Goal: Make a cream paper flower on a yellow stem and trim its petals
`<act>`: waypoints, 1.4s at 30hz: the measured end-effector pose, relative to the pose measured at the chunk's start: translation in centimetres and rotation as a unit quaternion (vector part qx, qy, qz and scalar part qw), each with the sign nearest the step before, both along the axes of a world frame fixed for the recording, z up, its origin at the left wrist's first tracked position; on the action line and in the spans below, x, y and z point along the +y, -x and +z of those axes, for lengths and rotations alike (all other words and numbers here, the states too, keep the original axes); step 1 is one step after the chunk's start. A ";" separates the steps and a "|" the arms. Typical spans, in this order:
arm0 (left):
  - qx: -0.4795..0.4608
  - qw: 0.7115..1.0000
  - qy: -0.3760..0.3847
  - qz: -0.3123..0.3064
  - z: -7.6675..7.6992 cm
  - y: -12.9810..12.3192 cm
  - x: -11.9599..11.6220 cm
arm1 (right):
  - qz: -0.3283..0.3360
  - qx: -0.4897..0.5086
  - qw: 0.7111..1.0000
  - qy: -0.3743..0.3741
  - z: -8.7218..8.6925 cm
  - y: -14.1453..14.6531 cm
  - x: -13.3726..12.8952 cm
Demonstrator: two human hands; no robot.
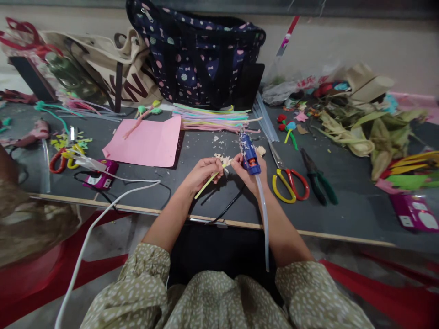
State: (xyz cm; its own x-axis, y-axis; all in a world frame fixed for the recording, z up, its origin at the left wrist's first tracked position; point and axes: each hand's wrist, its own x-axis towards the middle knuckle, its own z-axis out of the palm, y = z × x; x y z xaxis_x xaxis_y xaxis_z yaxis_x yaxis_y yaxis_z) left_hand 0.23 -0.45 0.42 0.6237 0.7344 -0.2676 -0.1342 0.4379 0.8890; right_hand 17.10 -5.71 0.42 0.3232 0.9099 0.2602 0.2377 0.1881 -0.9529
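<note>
My left hand [206, 173] is closed in a pinch on a thin yellow pipe cleaner [206, 186] that slants down toward the table's edge. Small pale cream pieces [227, 161] cluster at its upper end, between both hands' fingertips. My right hand [247, 176] is closed around a blue hot glue gun [250, 155], its nozzle pointing away from me. From the gun's back, a long clear glue stick [264, 219] hangs over my right forearm. The right fingertips also touch or nearly touch the pale cluster. A small cream piece [261, 151] shows beside that hand.
Scissors [286, 178] and pliers [318, 178] lie to the right. Pink paper [147, 141] and bundled pipe cleaners [212, 119] lie beyond my hands. Corn husks [360, 132] are at far right. A purple box [103, 174] with cables and a co-worker's arm [10, 192] are at left.
</note>
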 end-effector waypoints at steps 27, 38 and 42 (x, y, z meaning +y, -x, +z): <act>-0.076 0.985 0.044 0.148 -0.5 0.1 0.9 | 0.062 0.027 0.998 0.014 0.7 0.1 -0.8; -0.056 0.982 -0.016 0.182 -0.6 -0.2 0.6 | 0.138 -0.014 0.987 0.079 -0.2 0.1 -1.3; -0.046 0.979 -0.042 0.196 -0.5 -0.2 0.5 | 0.144 -0.028 0.985 0.088 -1.0 0.1 -1.3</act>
State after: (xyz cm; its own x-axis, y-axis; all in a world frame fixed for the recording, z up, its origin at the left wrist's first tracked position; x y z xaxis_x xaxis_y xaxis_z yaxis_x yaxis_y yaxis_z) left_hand 0.44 0.01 -0.05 0.3083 0.9391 -0.1520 -0.3592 0.2629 0.8955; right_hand 16.96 -7.01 -0.61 0.0345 0.9944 0.0999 0.2509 0.0881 -0.9640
